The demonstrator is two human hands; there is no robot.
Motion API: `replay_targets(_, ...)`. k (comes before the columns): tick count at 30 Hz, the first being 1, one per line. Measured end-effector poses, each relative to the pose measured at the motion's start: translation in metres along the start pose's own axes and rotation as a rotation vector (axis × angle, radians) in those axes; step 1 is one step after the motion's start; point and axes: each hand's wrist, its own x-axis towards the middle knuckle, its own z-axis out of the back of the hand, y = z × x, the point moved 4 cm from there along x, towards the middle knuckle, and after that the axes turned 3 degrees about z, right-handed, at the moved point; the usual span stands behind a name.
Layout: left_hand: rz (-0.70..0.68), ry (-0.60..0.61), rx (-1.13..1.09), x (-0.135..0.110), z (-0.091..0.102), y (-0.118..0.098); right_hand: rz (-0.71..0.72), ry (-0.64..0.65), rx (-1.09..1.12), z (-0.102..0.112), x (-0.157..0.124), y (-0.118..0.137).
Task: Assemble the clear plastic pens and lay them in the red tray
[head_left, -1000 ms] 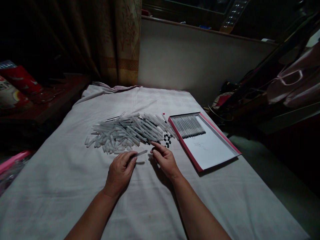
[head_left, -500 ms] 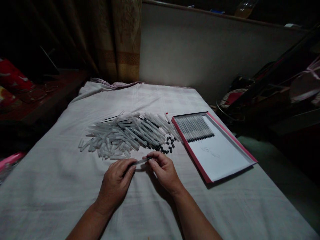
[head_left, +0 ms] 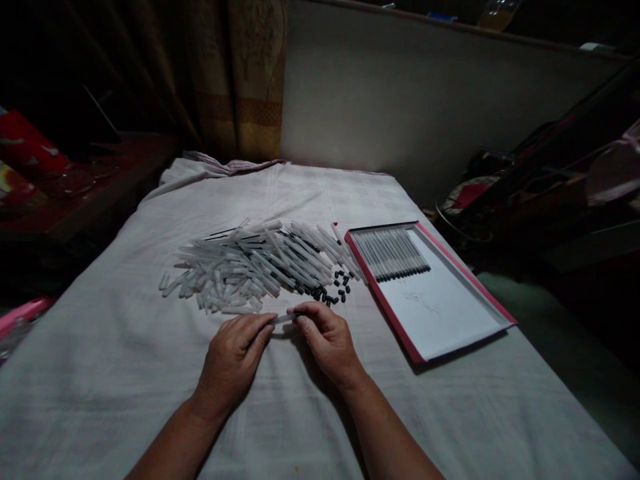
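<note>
My left hand point(head_left: 234, 357) and my right hand point(head_left: 326, 340) meet over a white cloth, both pinched on one clear pen barrel point(head_left: 283, 319) held level between them. The right fingertips close on the barrel's right end, where something small and dark shows. Just beyond the hands lies a heap of clear pen barrels point(head_left: 255, 265) with several small black caps point(head_left: 337, 292) scattered at its right edge. To the right sits a red-edged flat box point(head_left: 453, 321) with a row of finished pens point(head_left: 395, 254) at its far end.
The white cloth point(head_left: 280, 413) covers a bed or table that drops off to the right. A dark wooden surface with red packets point(head_left: 25, 143) stands at the left, a curtain point(head_left: 250, 80) behind, and cluttered bags point(head_left: 550, 180) at the right.
My right hand has come from the black caps to the barrel's right end, and both hands now hold the barrel closer together. The camera view has shifted slightly.
</note>
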Motion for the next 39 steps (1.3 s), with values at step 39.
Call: replay_targets(39,-0.046,0.026,0.044,0.0016,0.0015,-0.0057,-0.038,0.063,-0.131,0.0059,0.0009,-0.0031)
